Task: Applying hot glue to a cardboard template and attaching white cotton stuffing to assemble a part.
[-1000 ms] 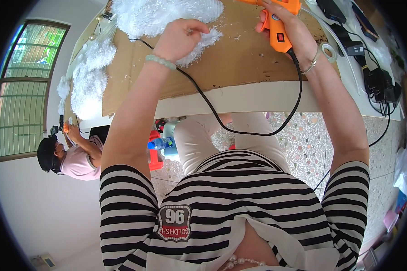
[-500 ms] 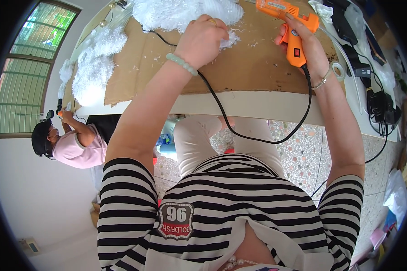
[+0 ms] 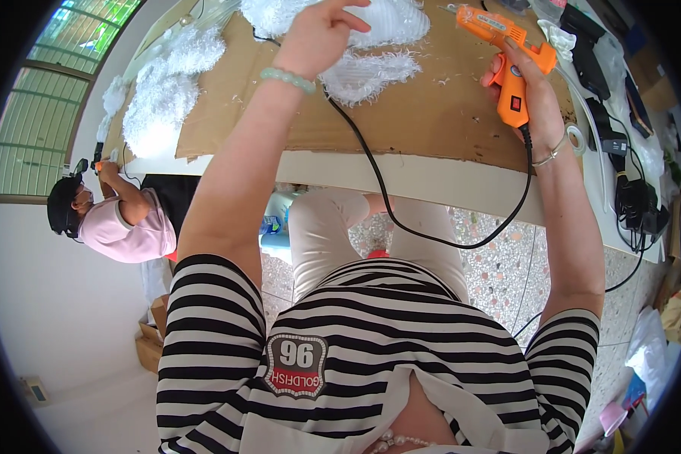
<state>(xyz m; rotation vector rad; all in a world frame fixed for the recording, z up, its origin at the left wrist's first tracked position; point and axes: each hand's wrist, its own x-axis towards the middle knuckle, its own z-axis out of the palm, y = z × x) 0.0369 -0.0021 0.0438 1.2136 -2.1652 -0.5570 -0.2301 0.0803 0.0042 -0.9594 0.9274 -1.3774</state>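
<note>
now, the right hand (image 3: 533, 85) has its fingers wrapped round an orange plastic glue gun (image 3: 514, 102), nozzle angled up and leftward above a flat brown cardboard sheet (image 3: 446, 121) on the white table (image 3: 340, 163). across from it, the left hand (image 3: 315, 38) hangs by a large white shaggy fabric piece (image 3: 397, 23), fingers parted, nothing visible between them. and nearer the person, a smaller white fringed piece (image 3: 371, 76) lies on the cardboard. looks like arranging, gun at the ready; the next move probably calls for steadying fabric, fingertips clear of the nozzle.
</note>
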